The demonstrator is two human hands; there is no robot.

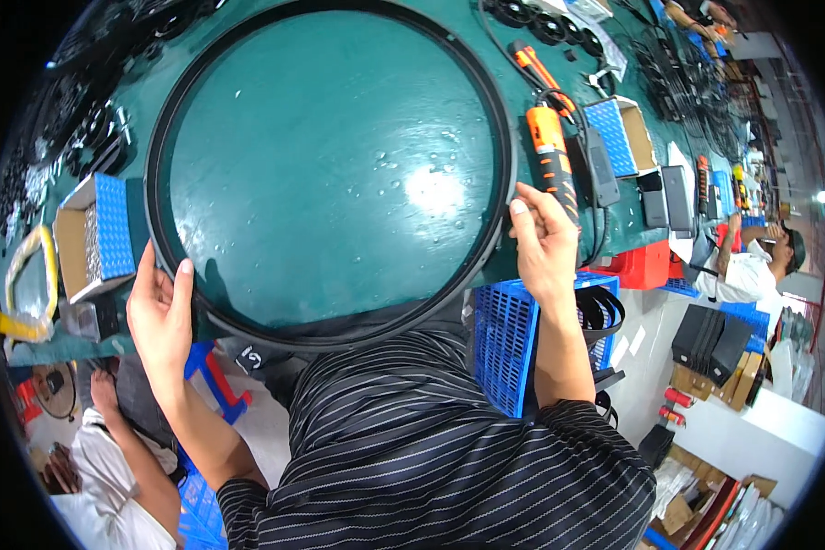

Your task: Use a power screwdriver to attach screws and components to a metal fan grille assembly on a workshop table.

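Observation:
A large black hoop, like a wheel rim, spans the middle of the green table. Its near edge reaches past the table's front, close to my striped shirt. At its lower left, my left hand grips the rim between thumb and fingers. My right hand pinches the rim's right side with thumb and forefinger. Just beyond that hand lies an orange and black power screwdriver with a cable. A blue-patterned carton holding small metal parts stands left of the hoop, near my left hand.
Another open carton stands at the right, near grey boxes. A yellow tape-like ring is far left. Below the table's right edge are a blue crate and red bin. Co-workers sit at lower left and far right.

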